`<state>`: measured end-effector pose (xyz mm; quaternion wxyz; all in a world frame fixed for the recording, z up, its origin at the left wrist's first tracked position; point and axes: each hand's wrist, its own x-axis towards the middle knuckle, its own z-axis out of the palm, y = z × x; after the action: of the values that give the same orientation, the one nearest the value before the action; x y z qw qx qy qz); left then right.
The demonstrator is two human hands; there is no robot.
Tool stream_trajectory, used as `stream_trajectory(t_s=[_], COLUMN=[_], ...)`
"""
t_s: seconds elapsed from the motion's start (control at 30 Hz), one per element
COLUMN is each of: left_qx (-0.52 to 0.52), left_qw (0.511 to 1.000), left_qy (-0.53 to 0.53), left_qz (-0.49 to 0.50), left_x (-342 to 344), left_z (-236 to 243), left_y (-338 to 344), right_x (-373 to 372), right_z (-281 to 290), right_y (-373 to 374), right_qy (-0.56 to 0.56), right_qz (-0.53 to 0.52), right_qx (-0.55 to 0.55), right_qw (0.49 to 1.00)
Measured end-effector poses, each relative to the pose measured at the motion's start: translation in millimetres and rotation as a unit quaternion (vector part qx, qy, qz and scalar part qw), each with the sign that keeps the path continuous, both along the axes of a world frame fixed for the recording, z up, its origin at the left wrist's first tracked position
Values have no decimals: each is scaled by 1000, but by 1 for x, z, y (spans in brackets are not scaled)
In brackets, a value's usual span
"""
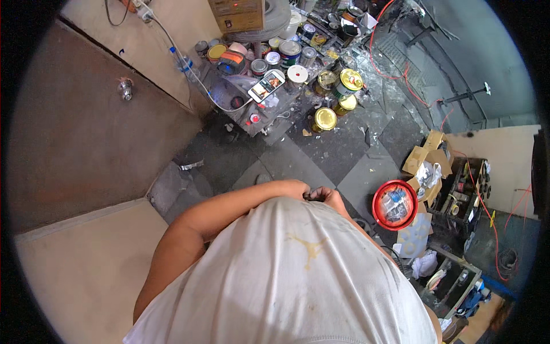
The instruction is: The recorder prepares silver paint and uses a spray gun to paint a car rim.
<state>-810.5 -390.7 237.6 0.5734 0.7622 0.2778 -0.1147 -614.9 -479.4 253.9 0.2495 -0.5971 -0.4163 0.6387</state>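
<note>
Both my hands meet in front of my belly, at the upper edge of my pale, stained shirt (309, 269). My left hand (293, 189) comes in from the left with its fingers curled inward. Opposite it, the fingers of my right hand (329, 196) are bent and pressed together. Between the fingertips is something small and dark, or the tips themselves are dark; I cannot tell which. The shirt hides the lower part of both hands and most of my right forearm.
Ahead, a cluttered low table (246, 117) bears paint cans and a phone (266, 86) on a cable. Gold-lidded cans (325, 119) stand on the tiled floor. At right are a red-rimmed bucket (375, 206), a cardboard box (415, 160) and racks. A brown door (86, 143) is at left.
</note>
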Motion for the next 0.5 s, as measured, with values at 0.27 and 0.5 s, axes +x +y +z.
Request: stream_trajectory(t_s=[0.27,0.5], left_qx=[-183,-169], left_qw=[963,974], left_qy=[-83,-130], left_qz=[179,73], left_x=[22,46], left_z=[-31,-46], left_y=[-18,-20], right_x=[34,66], right_z=[23,69], right_y=[-2,9], right_qy=[-5,-179], right_qz=[52,243], right_qx=[68,205], right_qw=[996,931])
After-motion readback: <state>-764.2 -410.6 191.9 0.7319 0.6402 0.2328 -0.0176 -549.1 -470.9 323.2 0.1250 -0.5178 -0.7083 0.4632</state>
